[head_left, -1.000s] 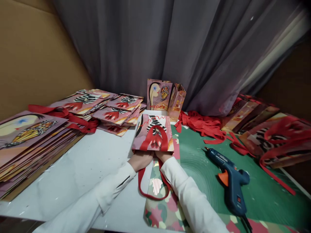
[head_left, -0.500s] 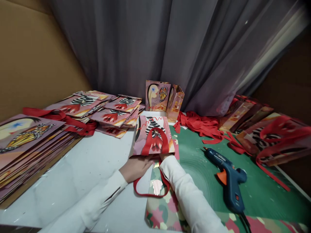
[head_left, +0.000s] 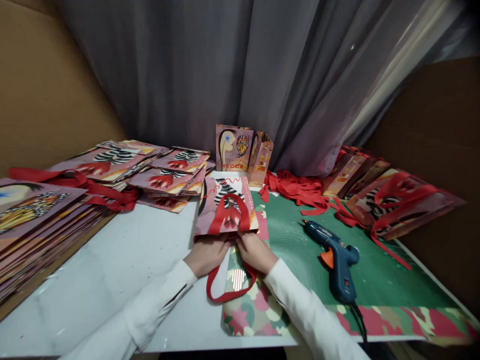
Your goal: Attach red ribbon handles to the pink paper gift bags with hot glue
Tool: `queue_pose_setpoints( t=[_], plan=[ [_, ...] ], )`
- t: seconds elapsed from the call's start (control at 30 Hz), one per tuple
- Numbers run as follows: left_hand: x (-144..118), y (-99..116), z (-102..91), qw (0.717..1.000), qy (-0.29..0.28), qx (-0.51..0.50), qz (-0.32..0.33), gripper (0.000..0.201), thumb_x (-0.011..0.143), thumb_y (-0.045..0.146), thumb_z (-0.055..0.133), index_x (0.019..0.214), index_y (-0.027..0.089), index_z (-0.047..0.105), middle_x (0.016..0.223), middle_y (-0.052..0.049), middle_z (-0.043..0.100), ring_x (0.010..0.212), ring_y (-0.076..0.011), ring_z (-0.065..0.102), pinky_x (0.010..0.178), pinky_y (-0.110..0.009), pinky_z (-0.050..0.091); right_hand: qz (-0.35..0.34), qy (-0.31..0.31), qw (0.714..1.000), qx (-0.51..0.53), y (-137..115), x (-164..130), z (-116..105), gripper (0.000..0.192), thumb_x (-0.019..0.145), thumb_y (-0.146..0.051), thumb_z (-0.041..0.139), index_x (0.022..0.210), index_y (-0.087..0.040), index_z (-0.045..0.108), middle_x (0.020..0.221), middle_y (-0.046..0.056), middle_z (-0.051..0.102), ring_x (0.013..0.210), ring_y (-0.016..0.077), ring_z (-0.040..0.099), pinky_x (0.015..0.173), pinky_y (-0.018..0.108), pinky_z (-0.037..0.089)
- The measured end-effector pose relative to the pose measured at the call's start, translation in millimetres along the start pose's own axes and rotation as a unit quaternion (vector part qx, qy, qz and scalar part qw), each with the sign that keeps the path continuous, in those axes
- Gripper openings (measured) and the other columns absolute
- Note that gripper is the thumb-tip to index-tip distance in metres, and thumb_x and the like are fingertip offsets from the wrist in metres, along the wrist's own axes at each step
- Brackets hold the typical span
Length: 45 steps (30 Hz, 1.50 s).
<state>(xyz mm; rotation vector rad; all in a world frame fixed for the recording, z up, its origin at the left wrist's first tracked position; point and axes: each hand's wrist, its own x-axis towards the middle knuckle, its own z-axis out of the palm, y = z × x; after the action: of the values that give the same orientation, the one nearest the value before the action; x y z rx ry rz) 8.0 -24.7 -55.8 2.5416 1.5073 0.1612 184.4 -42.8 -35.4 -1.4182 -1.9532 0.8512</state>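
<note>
A flat pink printed paper bag (head_left: 225,207) lies in the middle of the table, with one red ribbon handle (head_left: 229,215) folded over its face and another red loop (head_left: 221,290) hanging toward me. My left hand (head_left: 205,255) grips the bag's near open edge at the left. My right hand (head_left: 255,250) holds the same edge at the right, fingers at the ribbon. Both sleeves are white.
A blue glue gun (head_left: 335,260) lies on the green cutting mat (head_left: 375,280) to the right. Stacks of flat bags (head_left: 41,220) fill the left, more bags with handles (head_left: 393,200) the right. Loose red ribbons (head_left: 296,187) and an upright bag (head_left: 243,152) stand by the grey curtain.
My right hand has slid back out from the bag's opening and now shows at its near edge. The left hand has moved back up to that edge. The view has shifted to the right.
</note>
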Motion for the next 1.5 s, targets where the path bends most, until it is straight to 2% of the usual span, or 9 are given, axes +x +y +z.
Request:
queue_pose_setpoints(
  t=[0.13, 0.33, 0.47, 0.57, 0.73, 0.93, 1.23, 1.43, 1.5],
  plan=[
    [3.3, -6.4, -3.6, 1.0, 0.014, -0.009, 0.007, 0.047, 0.097, 0.034, 0.028, 0.135, 0.017, 0.048, 0.13, -0.016, 0.06, 0.117, -0.0326, 0.06, 0.098, -0.049, 0.046, 0.014, -0.048, 0.976, 0.212, -0.8, -69.6, -39.1, 0.037, 0.096, -0.044, 0.046, 0.121, -0.026, 0.066, 0.137, 0.008, 0.059, 0.129, 0.0244, 0.052, 0.112, 0.045, 0.035],
    [-14.7, 26.5, -40.4, 0.99, -0.015, -0.092, 0.106, 0.045, 0.095, 0.037, 0.038, 0.135, 0.021, 0.052, 0.136, -0.011, 0.058, 0.122, -0.0298, 0.056, 0.1, -0.043, 0.045, 0.059, 0.025, 0.834, 0.547, -0.8, -113.4, -101.0, 0.063, 0.095, -0.064, 0.02, 0.124, -0.029, 0.064, 0.146, 0.005, 0.05, 0.138, 0.0219, 0.042, 0.113, 0.044, 0.033],
    [-16.0, 71.7, -66.4, 0.939, -0.09, -0.292, 0.155, 0.034, 0.096, 0.046, 0.042, 0.117, 0.033, 0.064, 0.117, 0.002, 0.069, 0.107, -0.0179, 0.064, 0.093, -0.029, 0.049, 0.062, 0.042, 0.82, 0.568, -2.6, -112.7, -118.7, 0.068, 0.093, -0.067, 0.014, 0.125, -0.032, 0.062, 0.148, 0.004, 0.047, 0.14, 0.0228, 0.038, 0.11, 0.05, 0.035],
    [3.6, 102.5, -68.5, 0.896, -0.08, -0.422, 0.11, 0.039, 0.09, 0.045, 0.052, 0.122, 0.025, 0.061, 0.12, -0.005, 0.068, 0.105, -0.0194, 0.064, 0.086, -0.03, 0.053, 0.057, 0.048, 0.812, 0.579, -5.5, -111.1, -120.4, 0.071, 0.091, -0.07, 0.011, 0.127, -0.033, 0.06, 0.151, 0.003, 0.043, 0.142, 0.0242, 0.034, 0.105, 0.054, 0.039],
    [38.8, 137.0, -53.6, 0.801, -0.217, -0.536, 0.155, 0.027, 0.082, 0.035, 0.059, 0.1, 0.017, 0.067, 0.103, -0.006, 0.072, 0.098, -0.0191, 0.065, 0.086, -0.029, 0.051, 0.047, 0.045, 0.792, 0.607, -6.9, -111.2, -118.2, 0.072, 0.089, -0.073, 0.012, 0.13, -0.034, 0.057, 0.154, 0.002, 0.038, 0.143, 0.0255, 0.032, 0.101, 0.053, 0.042],
    [52.5, 146.2, -44.0, 0.859, -0.173, -0.456, 0.154, 0.035, 0.086, 0.04, 0.049, 0.076, 0.013, 0.069, 0.076, -0.004, 0.071, 0.073, -0.0166, 0.062, 0.068, -0.026, 0.046, 0.013, 0.051, 0.746, 0.664, 2.0, -117.4, -124.2, 0.072, 0.088, -0.075, 0.016, 0.132, -0.033, 0.055, 0.155, 0.001, 0.037, 0.142, 0.0244, 0.032, 0.113, 0.051, 0.027],
    [81.7, 136.2, -41.5, 0.787, -0.091, -0.61, 0.007, 0.045, 0.087, 0.053, 0.049, 0.087, 0.013, 0.068, 0.049, 0.001, 0.06, 0.049, -0.0136, 0.059, 0.063, -0.027, 0.05, -0.019, 0.079, 0.815, 0.573, 5.5, -137.3, -134.2, 0.068, 0.088, -0.072, 0.001, 0.144, -0.049, 0.033, 0.159, -0.007, 0.027, 0.147, 0.0248, 0.019, 0.103, 0.063, 0.036],
    [92.4, 136.7, -38.5, 0.691, -0.13, -0.709, -0.058, 0.072, 0.096, 0.058, 0.011, 0.116, 0.016, 0.066, 0.106, -0.013, 0.073, 0.094, -0.0194, 0.07, 0.097, -0.038, 0.047, -0.059, 0.123, 0.94, 0.314, -6.5, -138.3, -126.6, 0.066, 0.087, -0.056, -0.024, 0.15, -0.046, -0.01, 0.163, -0.007, 0.01, 0.147, 0.0232, 0.021, 0.098, 0.057, 0.045],
    [85.7, 145.9, -38.2, 0.698, -0.163, -0.697, -0.012, 0.078, 0.095, 0.051, -0.003, 0.128, 0.018, 0.059, 0.123, -0.014, 0.067, 0.11, -0.019, 0.066, 0.098, -0.039, 0.047, -0.101, 0.143, 0.976, 0.132, -12.5, -130.2, -109.1, 0.065, 0.087, -0.054, -0.025, 0.15, -0.039, -0.018, 0.163, -0.005, 0.003, 0.148, 0.022, 0.018, 0.106, 0.054, 0.038]
  ],
)
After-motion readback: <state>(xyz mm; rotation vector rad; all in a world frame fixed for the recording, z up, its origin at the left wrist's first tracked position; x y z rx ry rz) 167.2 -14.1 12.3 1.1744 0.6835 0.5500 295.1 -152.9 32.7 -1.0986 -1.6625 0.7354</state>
